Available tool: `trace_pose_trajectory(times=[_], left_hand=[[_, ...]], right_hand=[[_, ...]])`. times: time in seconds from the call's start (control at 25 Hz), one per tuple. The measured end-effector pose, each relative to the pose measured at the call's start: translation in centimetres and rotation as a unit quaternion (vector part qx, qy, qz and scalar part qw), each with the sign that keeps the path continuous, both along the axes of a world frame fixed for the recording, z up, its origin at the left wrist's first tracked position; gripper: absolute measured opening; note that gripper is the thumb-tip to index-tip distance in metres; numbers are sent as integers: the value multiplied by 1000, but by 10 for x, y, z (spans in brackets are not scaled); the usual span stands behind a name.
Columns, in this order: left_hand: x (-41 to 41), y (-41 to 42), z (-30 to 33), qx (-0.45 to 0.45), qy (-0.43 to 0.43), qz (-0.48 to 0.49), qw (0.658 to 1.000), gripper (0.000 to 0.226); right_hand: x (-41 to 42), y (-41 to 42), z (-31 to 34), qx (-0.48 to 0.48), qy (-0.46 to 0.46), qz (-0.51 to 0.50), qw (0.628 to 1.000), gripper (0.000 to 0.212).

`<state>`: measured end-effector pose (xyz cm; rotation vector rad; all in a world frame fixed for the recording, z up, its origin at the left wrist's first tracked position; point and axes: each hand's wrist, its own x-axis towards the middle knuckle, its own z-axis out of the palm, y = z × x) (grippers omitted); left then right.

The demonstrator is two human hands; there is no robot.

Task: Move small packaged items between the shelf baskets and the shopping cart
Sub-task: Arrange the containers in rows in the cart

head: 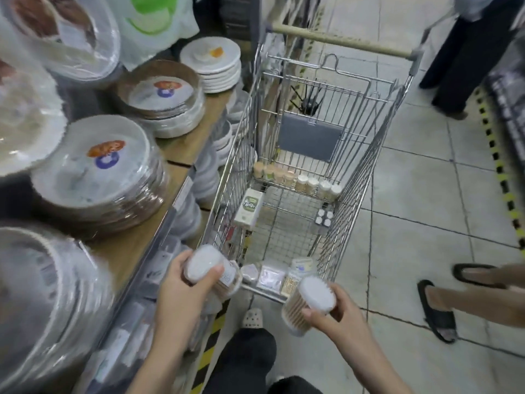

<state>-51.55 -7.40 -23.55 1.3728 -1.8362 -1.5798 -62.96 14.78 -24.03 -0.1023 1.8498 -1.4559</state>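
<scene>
My left hand (186,282) grips a round clear tub of cotton swabs (207,267) with a white lid, held just left of the near end of the wire shopping cart (358,177). My right hand (338,317) grips a second cotton swab tub (309,301), tilted, below the cart's near edge. Inside the cart lie a white-and-green box (249,207), a row of small swab tubs (298,180) at the far end, a pack of small bottles (324,218) and several flat packets (272,275) at the near end.
Wrapped stacks of plates (96,172) fill the wooden shelf (136,245) on the left; lower shelves hold bowls and packets. A person's sandalled feet (437,308) stand at the right, another person (466,58) beyond the cart handle. Tiled floor with yellow-black tape (500,172) lies right.
</scene>
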Motion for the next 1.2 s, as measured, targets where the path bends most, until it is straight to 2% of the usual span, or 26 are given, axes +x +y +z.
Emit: trace_pose_trajectory(times=[0.16, 0.32, 0.56, 0.76, 1.0, 1.2], left_hand=[[-55, -29, -36, -13, -58, -40, 997, 56], [-95, -36, -68, 27, -95, -68, 993, 56], [-140, -40, -133, 17, -169, -125, 977, 56], [-161, -43, -197, 28, -236, -149, 960, 62], [-184, -47, -261, -1, -292, -203, 935, 61], [-201, -41, -298, -52, -308, -281, 907, 61]], right_hand=[[-47, -30, -27, 28, -4, -71, 997, 41], [-85, -48, -55, 102, 51, -101, 988, 57], [-117, -79, -124, 183, 12, -44, 982, 68], [-125, -103, -190, 243, -38, -53, 968, 76], [-132, -127, -250, 256, -35, -20, 966, 66], [-139, -132, -295, 275, -16, 13, 961, 70]])
